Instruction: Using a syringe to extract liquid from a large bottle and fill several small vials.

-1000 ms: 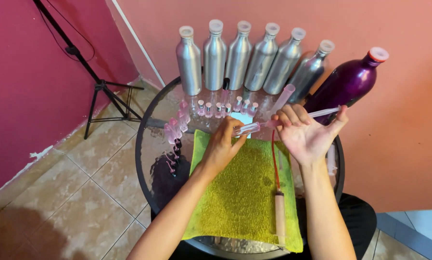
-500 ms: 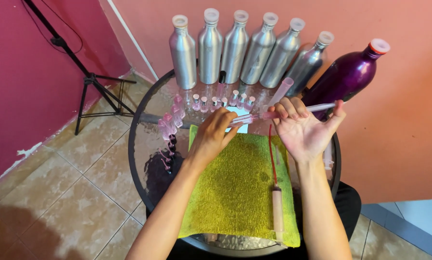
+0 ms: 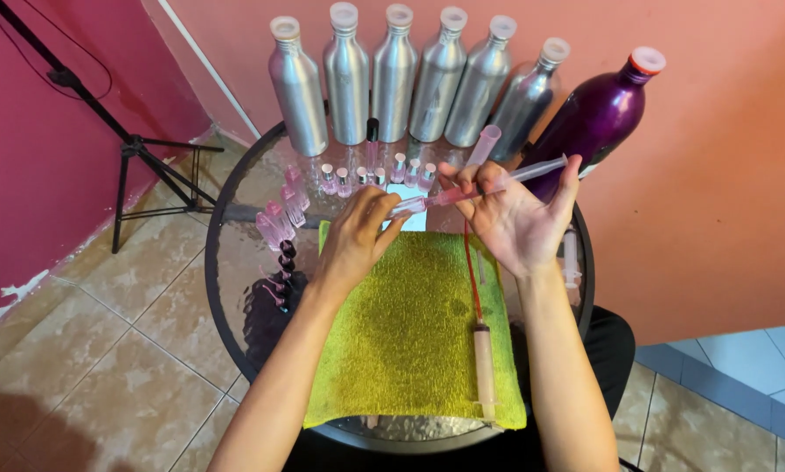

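Observation:
My right hand [image 3: 517, 220] holds a clear syringe [image 3: 532, 170] with pink liquid, its tip pointing left. My left hand [image 3: 356, 238] pinches a small pink vial [image 3: 407, 206] right at the syringe's tip. Both hands hover over the far edge of a yellow-green towel [image 3: 406, 332] on a round glass table [image 3: 235, 271]. A second syringe [image 3: 484, 367] with a red tube lies on the towel's right side.
Several silver metal bottles [image 3: 392, 74] and a purple bottle [image 3: 598, 114] stand along the table's far rim. Rows of small pink vials [image 3: 279, 223] sit at the back and left. A black tripod [image 3: 130, 149] stands on the tiled floor at left.
The view has shifted slightly. My hands stay together at the towel's far edge, the vial still at the syringe tip.

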